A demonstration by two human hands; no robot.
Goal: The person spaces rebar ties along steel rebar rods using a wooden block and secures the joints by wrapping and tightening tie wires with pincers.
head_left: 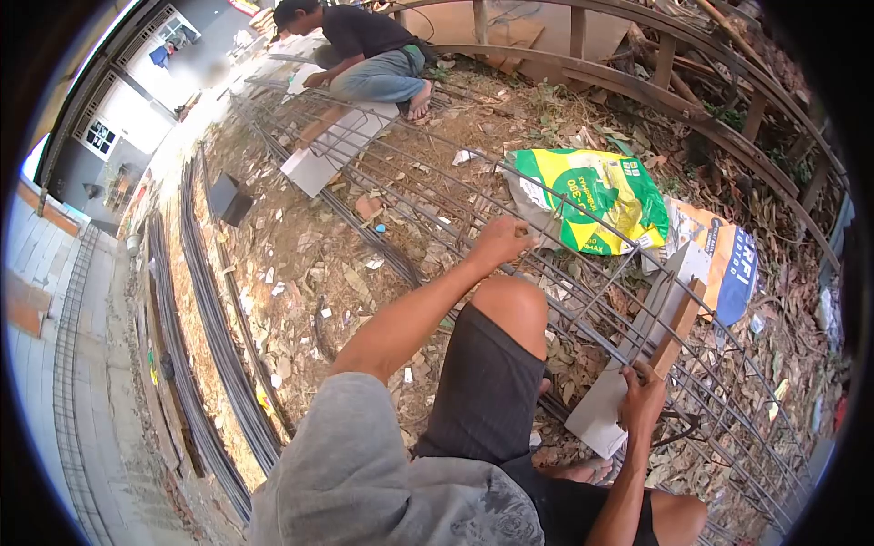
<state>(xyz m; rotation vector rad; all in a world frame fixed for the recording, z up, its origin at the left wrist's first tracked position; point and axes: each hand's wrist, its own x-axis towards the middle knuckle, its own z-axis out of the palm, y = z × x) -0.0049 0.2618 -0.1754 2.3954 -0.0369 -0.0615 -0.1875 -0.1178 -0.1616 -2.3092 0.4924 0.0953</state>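
Nearest, the right hand (642, 396) is at the long, dark grey steel-bar cage (596, 338), just beside the near support. Its fingers are bent and drawn inward at a lengthwise bar, perhaps to steady it; whether they are clamped on it cannot be told. A dark, curved metal piece (681, 428), possibly a tool's handles, shows beside the wrist; whether the hand bears it is unclear.

The cage crosses in front of the bent bare knee (512, 314). Beneath it, the pale grey, box-shaped near support (596, 423) lies crosswise with a brown wooden strip (681, 329) along it, which seems meant to lift the bars off the leaf-littered ground and leave finger room below.

Farther along, the left hand (501, 244) reaches over the cage's near edge, fingers curled close together at the bars. The wide spacing of the two hands would help control the length between them. Whether the left fingertips pinch anything is too small to tell.

Past the cage lie a green, yellow and white plastic sack (592, 200) and a blue, orange and white sack (728, 273). Farther off, a pale, flat-sided far support (319, 168) lies crosswise under the bars, likely sharing their weight so the long cage does not sag. Beyond it, a co-worker in a dark top (369, 45) crouches low, arms reaching toward the far bars.
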